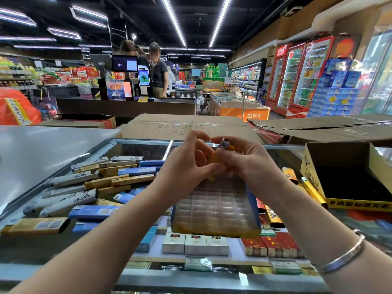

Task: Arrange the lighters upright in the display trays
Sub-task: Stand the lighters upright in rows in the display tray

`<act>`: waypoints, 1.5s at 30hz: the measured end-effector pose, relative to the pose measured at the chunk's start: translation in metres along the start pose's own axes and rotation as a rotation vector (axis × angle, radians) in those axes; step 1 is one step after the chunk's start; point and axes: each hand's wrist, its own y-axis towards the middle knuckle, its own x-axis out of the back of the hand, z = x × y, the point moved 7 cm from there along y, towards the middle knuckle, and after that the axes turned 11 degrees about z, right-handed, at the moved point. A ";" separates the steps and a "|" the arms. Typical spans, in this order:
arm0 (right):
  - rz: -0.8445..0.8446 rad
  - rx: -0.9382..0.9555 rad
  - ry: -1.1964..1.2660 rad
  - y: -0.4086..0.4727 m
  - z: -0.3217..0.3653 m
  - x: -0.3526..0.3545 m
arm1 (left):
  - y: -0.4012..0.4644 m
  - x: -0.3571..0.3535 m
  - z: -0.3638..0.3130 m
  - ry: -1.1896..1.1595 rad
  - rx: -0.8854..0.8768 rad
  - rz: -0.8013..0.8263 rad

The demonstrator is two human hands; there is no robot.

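Both hands meet above a clear gridded display tray (216,205) with a yellow and blue rim, whose visible cells are bare. My right hand (248,160) grips a yellow lighter (228,146) with a metal top, held roughly upright. My left hand (186,164) pinches the lower part of a yellow lighter (212,161) between thumb and fingers; whether it is the same lighter cannot be told. A heap of grey, gold and blue lighters (101,183) lies flat on the glass counter to the left. More yellow and orange lighters (309,187) lie right of the tray.
An open yellow cardboard box (347,200) stands at the right. Sealed cartons (186,126) sit behind the glass counter (135,148), with cigarette packs (195,244) under the glass. Two people stand at a checkout counter (127,107) farther back.
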 end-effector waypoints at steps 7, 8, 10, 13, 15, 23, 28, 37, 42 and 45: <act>-0.147 0.080 -0.153 -0.003 0.010 0.009 | -0.001 0.001 0.006 -0.118 0.013 0.032; -0.203 0.093 -0.171 -0.004 0.012 0.015 | -0.001 0.004 0.008 -0.077 0.027 0.012; -0.351 0.087 -0.221 -0.007 0.013 0.032 | 0.000 0.013 0.012 -0.001 0.053 -0.039; -0.451 -0.037 -0.298 -0.009 0.005 0.053 | -0.001 0.023 0.014 0.063 0.047 -0.090; -0.411 -0.168 -0.275 -0.008 -0.010 0.057 | -0.002 0.027 0.014 0.115 0.043 -0.117; -0.343 -0.278 -0.241 -0.005 -0.026 0.052 | -0.001 0.037 0.020 0.188 0.011 -0.125; -0.337 -0.277 -0.254 -0.004 -0.026 0.051 | -0.001 0.036 0.022 0.226 0.027 -0.093; -0.354 -0.215 -0.479 -0.003 -0.021 0.050 | -0.001 0.031 0.023 0.357 0.027 -0.057; -0.336 -0.188 -0.602 -0.002 -0.020 0.047 | 0.000 0.032 0.024 0.438 0.025 -0.074; -0.332 -0.189 -0.609 -0.001 -0.020 0.047 | 0.000 0.035 0.025 0.396 0.033 -0.091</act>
